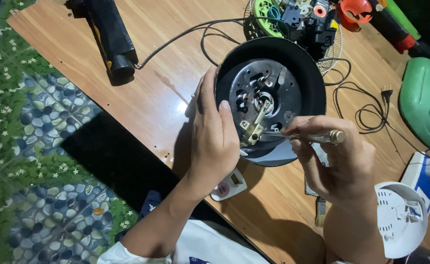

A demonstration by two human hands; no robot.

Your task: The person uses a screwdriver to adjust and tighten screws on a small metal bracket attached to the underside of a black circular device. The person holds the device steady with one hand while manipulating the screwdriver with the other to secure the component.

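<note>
Screwdriver at work on the underside of an upturned black cooker base.

The left hand (215, 142) grips the rim of the cooker base (269, 98) at its 9 o'clock edge, thumb pressed on the metal plate, fingers closed around the wall. The right hand (335, 159) is closed on a clear-handled screwdriver (317, 137), its tip at the brass bracket (251, 131) near the plate's 6 o'clock. The step looks like loosening or fastening that bracket; the next move calls for keeping the base steady while the tip stays seated. A small white label-like panel with a pink round spot (228, 185) lies at 6 o'clock below the base. A white vented lid (400, 217) sits at 4 o'clock, a green casing (423, 100) at 3 o'clock, and a black tool (110, 36) at 10 o'clock on the wooden table (166, 98).
</note>
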